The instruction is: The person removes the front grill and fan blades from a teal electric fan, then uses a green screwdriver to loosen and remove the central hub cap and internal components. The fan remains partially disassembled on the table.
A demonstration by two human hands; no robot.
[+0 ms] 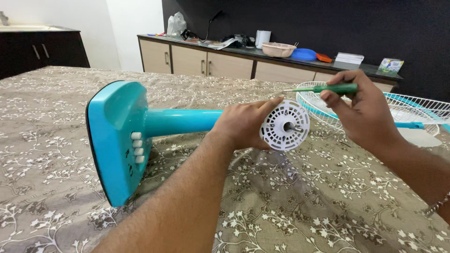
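Observation:
A turquoise table fan lies on its side on the patterned tablecloth, its base (117, 140) at the left with several white buttons and its stem (183, 122) running right. My left hand (243, 124) grips the white round motor housing (286, 125), whose slotted face and metal shaft point toward me. My right hand (361, 110) holds a green-handled screwdriver (328, 88) just above and right of the housing, its thin tip pointing left.
A white wire fan guard (412, 110) with a turquoise rim lies on the table behind my right hand. A sideboard (211, 61) along the back wall carries a bowl (278, 49), a blue lid, bags and boxes. A dark cabinet (42, 51) stands at the far left.

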